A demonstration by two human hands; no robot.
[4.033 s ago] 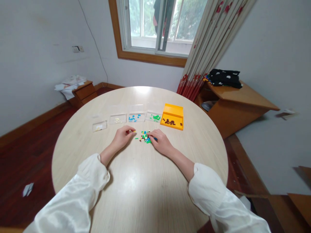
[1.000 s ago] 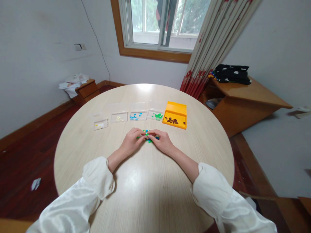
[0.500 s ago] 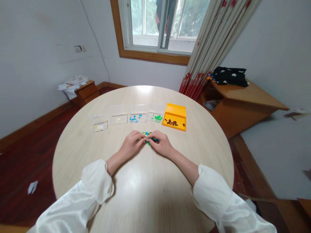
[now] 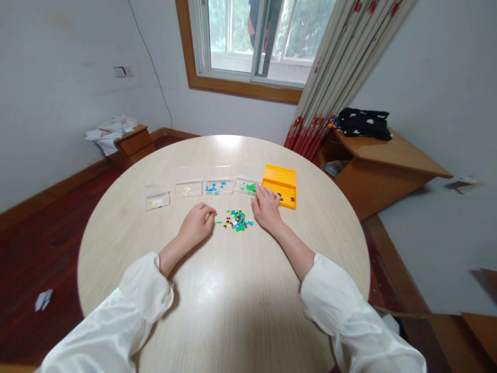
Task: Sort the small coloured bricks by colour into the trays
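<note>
A pile of small toy bricks (image 4: 238, 220) in green, blue, brown, yellow and white lies on the table between my hands. My left hand (image 4: 195, 226) rests just left of it, thumb and forefinger pinched together; anything between them is too small to name. Over the front left part of the yellow box (image 4: 288, 198) is my right hand (image 4: 267, 209), fingers stretched forward and slightly apart. Its fingertips reach the right end of a clear box with green bricks (image 4: 248, 187). Brown bricks (image 4: 292, 199) show in the yellow box, partly covered by that hand.
More open clear boxes stand in a row: one with blue bricks (image 4: 213, 187), one with pale yellow bricks (image 4: 187, 190), and one with white and yellow bricks (image 4: 156, 202) at the left. All stand on a round wooden table (image 4: 233, 311). A wooden cabinet (image 4: 388, 166) stands beyond its right side.
Both hands have come apart from over the pile, which now shows fully. My right hand has moved forward and right to the boxes; my left has drawn back left.
</note>
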